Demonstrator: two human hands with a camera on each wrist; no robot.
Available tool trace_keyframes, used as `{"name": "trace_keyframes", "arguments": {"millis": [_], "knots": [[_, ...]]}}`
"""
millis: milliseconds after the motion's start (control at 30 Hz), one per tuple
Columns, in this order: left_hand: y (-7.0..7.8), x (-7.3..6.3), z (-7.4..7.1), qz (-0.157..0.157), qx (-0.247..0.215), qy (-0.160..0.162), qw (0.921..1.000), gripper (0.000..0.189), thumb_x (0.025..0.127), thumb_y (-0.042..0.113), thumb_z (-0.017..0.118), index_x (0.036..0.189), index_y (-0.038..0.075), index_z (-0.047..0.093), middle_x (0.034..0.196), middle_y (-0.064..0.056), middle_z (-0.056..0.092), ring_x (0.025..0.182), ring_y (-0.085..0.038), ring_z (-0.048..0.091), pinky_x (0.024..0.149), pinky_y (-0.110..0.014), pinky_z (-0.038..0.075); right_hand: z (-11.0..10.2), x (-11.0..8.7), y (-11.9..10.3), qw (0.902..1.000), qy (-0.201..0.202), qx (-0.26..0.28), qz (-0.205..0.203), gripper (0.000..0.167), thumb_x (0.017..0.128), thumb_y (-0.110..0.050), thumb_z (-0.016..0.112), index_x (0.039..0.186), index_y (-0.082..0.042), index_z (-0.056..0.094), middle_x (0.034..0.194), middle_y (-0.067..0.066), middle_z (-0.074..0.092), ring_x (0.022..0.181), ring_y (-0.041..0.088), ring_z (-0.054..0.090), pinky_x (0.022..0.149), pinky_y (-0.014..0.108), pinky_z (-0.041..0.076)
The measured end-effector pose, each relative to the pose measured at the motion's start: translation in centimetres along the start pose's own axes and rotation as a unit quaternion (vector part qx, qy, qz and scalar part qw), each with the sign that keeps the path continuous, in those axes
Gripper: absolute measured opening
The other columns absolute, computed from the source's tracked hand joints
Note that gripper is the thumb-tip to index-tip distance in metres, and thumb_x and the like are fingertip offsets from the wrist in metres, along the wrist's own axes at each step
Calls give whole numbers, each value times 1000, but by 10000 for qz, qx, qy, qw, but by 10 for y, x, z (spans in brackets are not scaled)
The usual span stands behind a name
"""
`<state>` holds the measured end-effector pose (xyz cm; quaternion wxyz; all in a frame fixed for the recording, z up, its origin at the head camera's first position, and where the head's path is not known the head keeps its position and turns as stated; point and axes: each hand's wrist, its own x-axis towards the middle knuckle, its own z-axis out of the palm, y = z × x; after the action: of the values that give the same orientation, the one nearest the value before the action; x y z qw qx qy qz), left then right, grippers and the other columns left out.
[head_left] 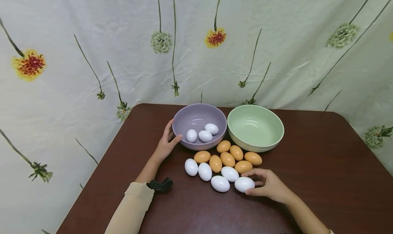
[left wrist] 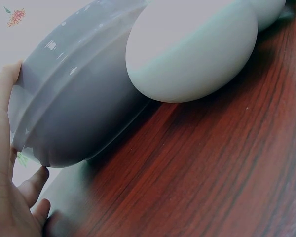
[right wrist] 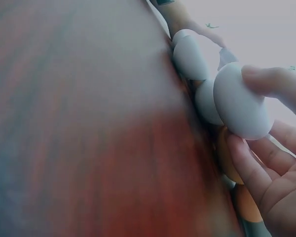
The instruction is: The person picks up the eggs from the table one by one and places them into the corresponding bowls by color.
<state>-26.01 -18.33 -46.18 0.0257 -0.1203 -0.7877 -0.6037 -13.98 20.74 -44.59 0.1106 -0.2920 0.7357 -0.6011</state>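
Observation:
My left hand [head_left: 165,142] holds the left side of a purple bowl [head_left: 199,110], thumb at the near rim and fingers along the outer wall. Three white eggs [head_left: 205,136] lie inside that bowl. With thumb and fingers my right hand [head_left: 268,186] pinches a white egg [head_left: 244,184] at the right end of the egg group; the right wrist view shows the same egg [right wrist: 239,101] between thumb and fingertips. Other white eggs [head_left: 220,184] lie left of it in front of several brown eggs [head_left: 227,159]. A large white egg [left wrist: 192,49] partly covers the bowl [left wrist: 84,94] in the left wrist view.
A green bowl [head_left: 255,125] with nothing in it stands right beside the purple one. The dark brown table [head_left: 322,165] ends at a flower-printed cloth [head_left: 196,56] behind. A black band [head_left: 161,185] sits on my left wrist.

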Motion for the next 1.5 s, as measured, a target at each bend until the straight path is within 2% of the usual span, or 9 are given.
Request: {"name": "trace_keyframes", "arguments": {"millis": [167,367,600,833,1067,1200,1267,1500], "knots": [[0,0,0,28,18,-9,10000,74,97,20,60,156,24,16,162,-7,11,141,-43,25,108,-58,29,-3,6,-6,10000,9,63,52,40,78,4,78,113,12,61,111,7,66,97,9,63,75,32,57],[0,0,0,52,28,11,10000,75,97,19,60,157,24,16,161,-7,12,141,-44,26,108,-57,29,-7,15,-11,10000,28,55,-47,39,78,6,77,112,13,62,112,14,64,95,11,65,75,31,57],[0,-1,1,19,76,46,10000,75,97,20,61,156,23,16,161,-9,14,140,-43,27,107,-57,31,-12,26,-17,9998,150,-69,-119,40,77,6,78,113,14,61,109,9,64,95,12,65,76,31,57],[-1,0,0,61,44,30,10000,74,97,19,60,156,23,17,161,-8,13,141,-42,26,108,-57,30,-15,40,-23,9997,215,-11,-73,41,76,8,78,113,14,61,105,11,65,95,11,64,75,31,57],[-1,-1,0,47,19,43,10000,74,97,18,60,156,24,17,161,-7,13,141,-42,27,108,-56,31,-15,53,-29,9989,95,452,96,43,76,10,76,114,17,58,106,12,63,91,16,66,74,34,57],[-1,-1,-1,-36,23,-3,10000,75,97,16,60,157,22,15,162,-7,10,141,-42,25,109,-55,29,-15,61,-31,9996,141,236,55,43,76,7,78,115,14,61,106,15,65,93,14,64,77,31,56],[2,-1,-2,-91,-17,-45,9999,75,97,15,60,157,20,15,162,-9,10,141,-43,24,109,-55,28,-16,66,-33,9997,146,158,63,43,76,6,78,115,13,62,105,17,65,92,14,64,77,31,56],[33,-10,-2,-111,74,-151,9998,75,97,13,58,156,9,13,161,-17,11,140,-46,24,108,-57,30,-16,80,-37,9993,295,18,221,41,77,6,78,115,10,63,107,19,65,95,16,64,80,33,55]]}}
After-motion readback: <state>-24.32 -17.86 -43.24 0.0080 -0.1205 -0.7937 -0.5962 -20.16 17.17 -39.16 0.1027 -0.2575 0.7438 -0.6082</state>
